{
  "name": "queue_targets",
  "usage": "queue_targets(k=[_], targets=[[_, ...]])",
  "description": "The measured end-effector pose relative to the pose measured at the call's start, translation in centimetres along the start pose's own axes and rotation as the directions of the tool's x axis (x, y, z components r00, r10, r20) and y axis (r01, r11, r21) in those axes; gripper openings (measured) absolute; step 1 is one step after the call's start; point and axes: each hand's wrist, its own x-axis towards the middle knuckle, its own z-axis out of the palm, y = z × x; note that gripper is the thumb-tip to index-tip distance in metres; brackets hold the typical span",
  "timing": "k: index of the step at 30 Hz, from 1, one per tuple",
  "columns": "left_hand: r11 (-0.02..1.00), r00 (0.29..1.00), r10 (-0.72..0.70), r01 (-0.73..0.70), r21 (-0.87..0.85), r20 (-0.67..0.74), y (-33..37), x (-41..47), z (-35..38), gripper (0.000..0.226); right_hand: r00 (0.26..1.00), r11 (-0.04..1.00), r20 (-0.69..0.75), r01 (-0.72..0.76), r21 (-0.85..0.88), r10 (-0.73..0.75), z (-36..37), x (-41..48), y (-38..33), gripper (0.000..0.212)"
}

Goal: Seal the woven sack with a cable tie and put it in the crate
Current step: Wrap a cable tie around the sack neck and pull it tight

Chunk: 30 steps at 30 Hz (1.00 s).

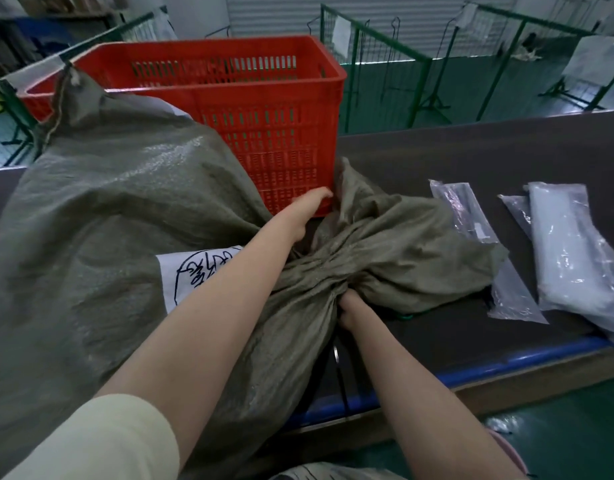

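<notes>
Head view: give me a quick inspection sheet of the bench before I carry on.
Surface: dark bench, blue front edge.
Job's things: grey-green sack lying on the bench, neck bunched; red crate behind it, contents not visible; black tie hanging below the neck, fastening not visible.
Clutter: clear plastic packets to the right.
Grippers: left hand on the sack by the crate; right hand gripping the neck.
Cables: nothing seen.
Surroundings: green wire fencing, green floor.

Clear plastic packets [572,251] lie on the dark table [471,157]; green wire fencing [385,46], perhaps partitions, stands behind.
</notes>
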Motion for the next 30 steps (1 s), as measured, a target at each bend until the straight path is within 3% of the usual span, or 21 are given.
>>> queue_targets(k=[4, 7, 10, 15, 19, 22, 24, 27, 30], targets=[[0.971, 0.995, -0.086, 0.093, 0.221, -0.044, -1.4, 1.2, 0.1, 0.042, 0.997, 0.999, 0.071, -0.014, 0.034, 0.012, -0.1, -0.2, -0.4, 0.045], [0.833, 0.985, -0.171, 0.131, 0.538, 0.025, -2.5, 1.5, 0.8, 0.049, 0.994, 0.999, 0.105, -0.006, 0.043, 0.001, -0.4, -0.1, -0.4, 0.044], [0.711, 0.961, -0.270, 0.162, 0.685, 0.053, -4.1, 3.1, 0.5, 0.063, 0.991, 1.000, 0.137, -0.002, 0.001, 0.002, -0.7, 0.5, -0.1, 0.043], [0.536, 0.959, -0.252, 0.252, 0.806, -0.132, -4.0, 4.2, 0.3, 0.083, 0.993, 0.997, 0.111, -0.023, -0.073, 0.031, -1.4, 1.6, -0.2, 0.039], [0.613, 0.971, -0.234, 0.187, 0.768, -0.049, -2.9, 4.4, 0.7, 0.080, 0.993, 0.992, 0.052, -0.101, -0.081, 0.105, -1.5, 2.3, -1.2, 0.023], [0.787, 0.987, -0.127, 0.043, 0.616, 0.094, -1.7, 4.7, 1.3, 0.058, 0.993, 0.990, 0.026, -0.111, -0.082, 0.114, -1.3, 2.4, -2.3, 0.040], [0.875, 0.996, -0.047, 0.002, 0.485, 0.082, -1.0, 5.0, 0.9, 0.052, 0.994, 0.994, 0.035, -0.101, -0.029, 0.102, -0.8, 2.5, -2.7, 0.046], [0.898, 0.997, -0.062, 0.077, 0.433, -0.047, -1.1, 5.8, -0.4, 0.054, 0.995, 0.995, 0.089, -0.052, 0.087, 0.045, 0.1, 2.7, -2.6, 0.047], [0.848, 0.971, -0.237, 0.229, 0.479, -0.045, -2.5, 5.8, -0.8, 0.052, 0.996, 0.990, 0.090, -0.025, 0.139, 0.013, 0.3, 3.0, -2.3, 0.040]])
